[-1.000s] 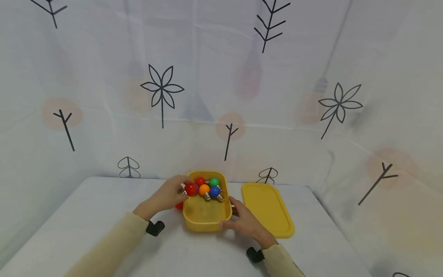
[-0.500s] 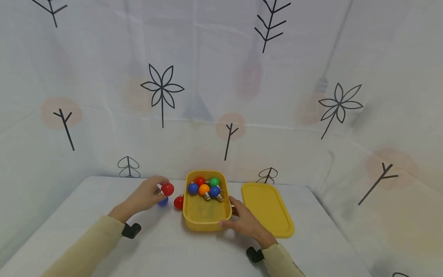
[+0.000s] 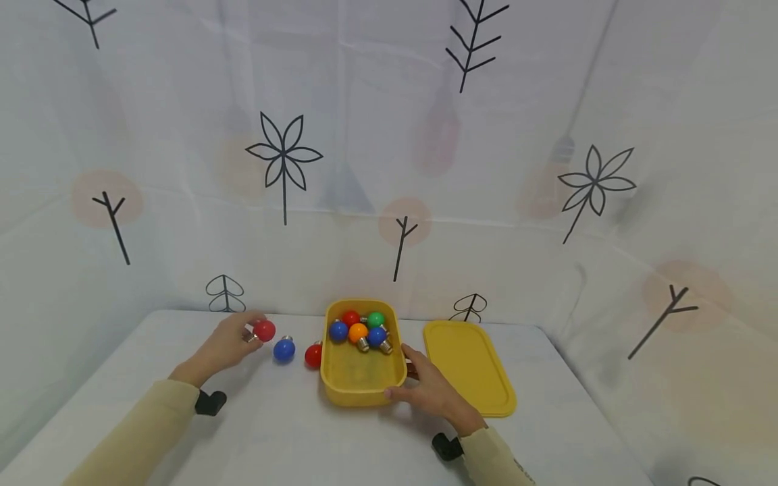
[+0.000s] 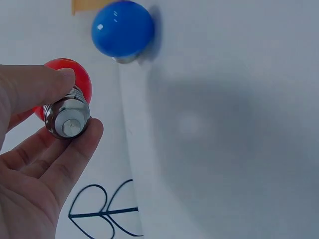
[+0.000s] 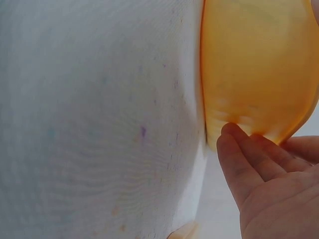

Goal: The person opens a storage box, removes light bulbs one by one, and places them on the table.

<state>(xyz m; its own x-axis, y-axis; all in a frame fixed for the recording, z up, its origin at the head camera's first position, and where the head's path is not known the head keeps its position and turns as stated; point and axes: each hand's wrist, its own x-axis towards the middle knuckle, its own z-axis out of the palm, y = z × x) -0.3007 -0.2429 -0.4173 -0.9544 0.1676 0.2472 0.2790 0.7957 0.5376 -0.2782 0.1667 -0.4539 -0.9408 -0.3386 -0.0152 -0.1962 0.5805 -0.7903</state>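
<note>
Red bulb [image 3: 264, 331]: I now hold it left of the yellow box [image 3: 363, 391], lifted out.
Left hand [image 3: 227, 343]: pinching its base.
Right hand [image 3: 429, 391]: fingers steadying the box.

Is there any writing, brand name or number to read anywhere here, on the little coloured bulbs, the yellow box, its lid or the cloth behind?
None can be read: the red bulb with a metal screw base pinched in the left hand, the yellow plastic box, its yellow lid and the white backdrop cloth carry no words or numbers. The cloth bears only drawn black twigs and leaves.

Bright, even light, soft shadows; wrist views blurry (close-up)
</note>
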